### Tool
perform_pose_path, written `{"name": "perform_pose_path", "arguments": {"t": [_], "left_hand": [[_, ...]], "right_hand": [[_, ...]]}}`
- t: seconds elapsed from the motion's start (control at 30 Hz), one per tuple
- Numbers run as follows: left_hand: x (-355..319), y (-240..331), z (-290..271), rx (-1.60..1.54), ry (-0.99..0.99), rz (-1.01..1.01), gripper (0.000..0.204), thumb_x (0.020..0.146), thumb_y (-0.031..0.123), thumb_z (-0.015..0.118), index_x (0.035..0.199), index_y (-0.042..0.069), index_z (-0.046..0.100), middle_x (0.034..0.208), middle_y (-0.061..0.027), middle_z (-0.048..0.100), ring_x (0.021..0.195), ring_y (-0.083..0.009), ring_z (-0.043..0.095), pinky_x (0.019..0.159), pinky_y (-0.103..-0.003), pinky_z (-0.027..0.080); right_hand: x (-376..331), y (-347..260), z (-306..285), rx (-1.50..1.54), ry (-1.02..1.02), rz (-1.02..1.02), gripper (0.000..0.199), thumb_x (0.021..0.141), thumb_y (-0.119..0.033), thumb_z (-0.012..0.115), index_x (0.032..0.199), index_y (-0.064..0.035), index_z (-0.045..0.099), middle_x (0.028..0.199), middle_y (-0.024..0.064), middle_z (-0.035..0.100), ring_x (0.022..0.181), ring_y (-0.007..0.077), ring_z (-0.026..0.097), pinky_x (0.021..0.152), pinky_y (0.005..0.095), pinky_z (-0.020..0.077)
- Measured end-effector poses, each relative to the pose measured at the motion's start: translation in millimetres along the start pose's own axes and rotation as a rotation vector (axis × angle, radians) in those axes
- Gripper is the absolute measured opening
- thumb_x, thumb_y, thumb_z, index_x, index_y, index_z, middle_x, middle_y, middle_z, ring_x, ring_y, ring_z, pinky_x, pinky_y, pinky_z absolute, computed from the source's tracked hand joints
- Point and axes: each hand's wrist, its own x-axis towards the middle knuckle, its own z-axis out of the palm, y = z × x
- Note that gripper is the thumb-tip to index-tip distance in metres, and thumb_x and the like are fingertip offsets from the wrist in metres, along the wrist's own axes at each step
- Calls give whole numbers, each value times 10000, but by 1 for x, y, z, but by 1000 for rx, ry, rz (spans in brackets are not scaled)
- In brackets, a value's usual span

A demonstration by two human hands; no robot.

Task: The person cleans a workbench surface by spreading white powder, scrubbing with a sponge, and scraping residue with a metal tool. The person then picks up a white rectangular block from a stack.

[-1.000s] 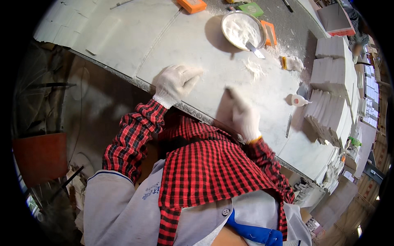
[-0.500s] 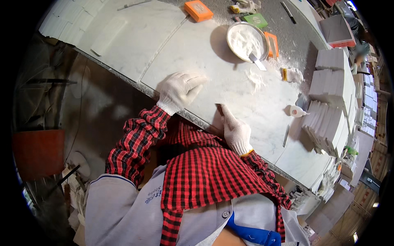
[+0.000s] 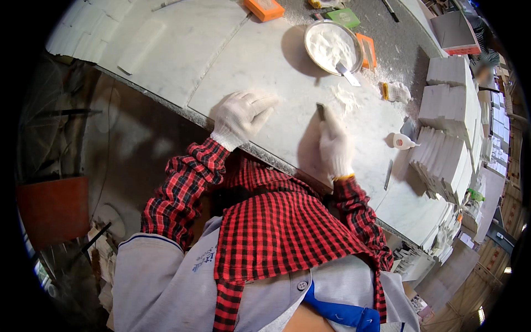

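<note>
In a white knit glove, my left hand (image 3: pixel 243 115) lies flat near the front edge of a white marble-look slab (image 3: pixel 221 74), fingers stretched out together and thumb apart. My right hand (image 3: pixel 336 145), gloved too, grips a small dark scraper blade (image 3: pixel 321 112), whose tip points away from me above the slab. Most of the blade is hidden by the glove. Beyond that hand, a smear of white powder (image 3: pixel 345 100) marks the surface. Farther back stands a metal bowl (image 3: pixel 307 60) of white paste or powder, with a flat putty knife (image 3: pixel 348 75) resting on its rim.
Orange boxes (image 3: pixel 264 9) and a green box (image 3: pixel 343 18) lie around the bowl. A spare glove (image 3: pixel 396 92), a white squeeze bottle (image 3: pixel 404 142) and a thin metal strip (image 3: pixel 388 175) sit to the right. Stacked white tiles (image 3: pixel 441 157) line the right side.
My right hand has moved forward and slightly right over the slab, carrying the blade toward the powder smear. My left hand stays in nearly the same place.
</note>
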Motion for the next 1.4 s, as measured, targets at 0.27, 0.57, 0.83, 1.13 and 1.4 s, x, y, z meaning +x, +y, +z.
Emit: {"name": "perform_pose_path", "arguments": {"t": [0.27, 0.57, 0.83, 1.13, 1.4], "left_hand": [[5, -5, -8, -41, -32, -13, 245, 824, 78, 782, 1065, 113, 802, 1013, -95, 779, 932, -316, 751, 830, -418, 605], [2, -4, -4, -72, -43, -23, 240, 895, 124, 743, 1133, 114, 775, 1074, -103, 762, 999, -328, 727, 906, -432, 583], [0, -10, 1, -92, 85, -46, 270, 964, 139, 688, 1218, 63, 737, 1204, -156, 729, 1119, -365, 697, 978, -432, 570], [3, -5, -2, -136, 55, -64, 309, 963, 79, 652, 1259, 45, 732, 1227, -173, 731, 1111, -361, 706, 985, -415, 576], [1, -8, -5, -181, 26, -105, 336, 983, 82, 629, 1306, 39, 710, 1286, -179, 712, 1186, -355, 684, 1032, -408, 554]], "right_hand": [[16, 2, -1, 242, -9, 156, 456, 1024, -88, 556, 1467, -163, 633, 1042, 250, 742, 913, 379, 760, 782, 436, 587], [3, 9, 20, 111, 143, -120, 557, 947, -84, 632, 1468, -282, 631, 956, 196, 759, 755, 371, 730, 716, 448, 591], [-25, -19, 21, -61, 42, -139, 485, 995, -141, 634, 1445, -322, 648, 959, 245, 733, 686, 363, 716, 632, 452, 576], [-30, -17, 35, -110, 97, -144, 471, 1007, -196, 643, 1455, -339, 636, 939, 232, 741, 794, 366, 747, 689, 435, 585], [-30, -46, 49, -35, 141, -62, 431, 979, -160, 651, 1394, -268, 683, 960, 194, 753, 877, 374, 749, 772, 477, 585]]}}
